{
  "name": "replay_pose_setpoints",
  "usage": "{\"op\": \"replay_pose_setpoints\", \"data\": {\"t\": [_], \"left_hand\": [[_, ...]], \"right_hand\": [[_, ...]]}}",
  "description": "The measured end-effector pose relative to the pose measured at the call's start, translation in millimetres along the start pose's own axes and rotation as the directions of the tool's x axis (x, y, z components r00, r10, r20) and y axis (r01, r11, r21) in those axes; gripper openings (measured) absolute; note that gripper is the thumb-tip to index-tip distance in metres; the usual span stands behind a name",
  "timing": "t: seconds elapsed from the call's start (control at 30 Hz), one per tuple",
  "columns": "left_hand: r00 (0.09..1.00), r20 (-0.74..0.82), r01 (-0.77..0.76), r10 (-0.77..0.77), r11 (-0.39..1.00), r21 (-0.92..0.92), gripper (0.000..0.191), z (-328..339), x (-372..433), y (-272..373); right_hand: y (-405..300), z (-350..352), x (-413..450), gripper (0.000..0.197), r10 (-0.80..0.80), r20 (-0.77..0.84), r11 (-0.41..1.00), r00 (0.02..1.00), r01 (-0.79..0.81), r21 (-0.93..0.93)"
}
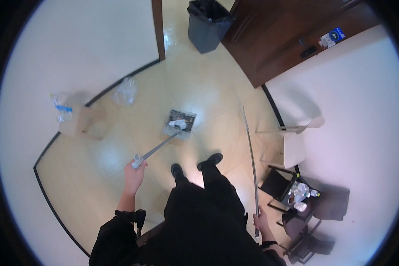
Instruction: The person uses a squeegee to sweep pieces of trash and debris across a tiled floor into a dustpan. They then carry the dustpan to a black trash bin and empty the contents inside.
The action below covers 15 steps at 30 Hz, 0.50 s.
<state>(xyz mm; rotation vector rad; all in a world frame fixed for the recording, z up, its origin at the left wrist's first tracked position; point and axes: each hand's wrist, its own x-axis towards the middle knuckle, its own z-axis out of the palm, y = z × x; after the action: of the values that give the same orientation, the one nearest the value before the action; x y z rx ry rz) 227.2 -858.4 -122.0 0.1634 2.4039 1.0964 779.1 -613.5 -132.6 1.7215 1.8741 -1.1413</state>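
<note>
My left hand [135, 174] grips the pale top of a grey handle [161, 146]. This handle slopes down to a clear-sided dustpan [179, 135] on the tiled floor, in front of my shoes. Inside the pan lie dark debris and crumpled white waste [180, 124]. On the right, the fingers of my right hand [261, 220] are closed around a long, thin pole [252, 159] near its end. The pole reaches forward to the floor, right of the dustpan and apart from it. Its far end is pale and blurred, so its shape is hard to make out.
A grey bin with a black liner [204, 35] stands ahead by a brown door [272, 36]. Along the left wall are a clear plastic bag [125, 92] and a stool [76, 121] bearing bottles. White [294, 149] and black chairs [276, 184] line the right, with bottles [301, 193] on one.
</note>
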Motion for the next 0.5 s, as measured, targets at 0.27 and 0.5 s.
{"op": "replay_pose_setpoints", "data": {"t": [0.27,0.5], "left_hand": [[0.995,0.099,0.046,0.004,0.864,-0.501,0.017,83.9,77.8,211.3],[0.989,-0.061,-0.137,0.136,0.665,-0.734,0.015,91.9,181.6,331.5]], "right_hand": [[162.6,42.2,125.1,0.061,0.008,0.134,1.000,0.991,-0.009,0.005],[30.3,-11.9,145.0,0.027,0.225,0.210,0.929,0.952,-0.274,0.249]]}}
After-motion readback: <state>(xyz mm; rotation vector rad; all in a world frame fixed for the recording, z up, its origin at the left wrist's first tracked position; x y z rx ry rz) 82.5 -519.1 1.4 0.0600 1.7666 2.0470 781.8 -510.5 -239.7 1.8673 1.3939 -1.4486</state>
